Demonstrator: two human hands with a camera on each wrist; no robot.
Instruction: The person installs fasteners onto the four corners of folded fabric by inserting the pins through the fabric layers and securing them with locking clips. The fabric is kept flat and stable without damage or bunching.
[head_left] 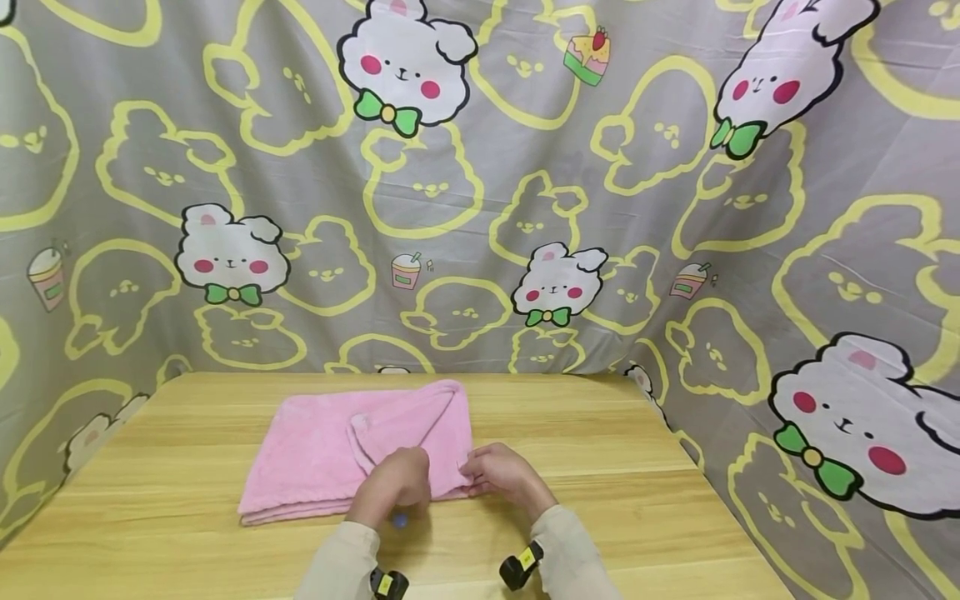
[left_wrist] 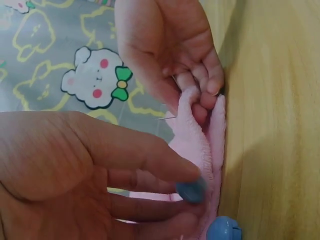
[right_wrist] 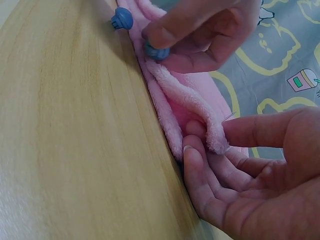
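A folded pink plush blanket [head_left: 307, 450] lies on the wooden table, one top corner turned back. At its near right edge my left hand [head_left: 401, 479] pinches a small blue plastic knob [left_wrist: 190, 191] between thumb and fingers, right against the plush edge. Opposite it, my right hand [head_left: 506, 471] grips the blanket's corner, with fingers tucked between the layers. A thin metal pin [right_wrist: 229, 117] sticks out of the cloth beside the right fingertips; its other end is hidden. Another blue knob [left_wrist: 223, 229], mushroom-shaped, sits on the table close to the edge of the blanket.
The wooden tabletop [head_left: 600, 517] extends around the blanket on all sides. Behind it and at both sides hangs a grey curtain [head_left: 465, 200] with rabbit prints. A black wrist camera [head_left: 520, 567] is strapped below each hand.
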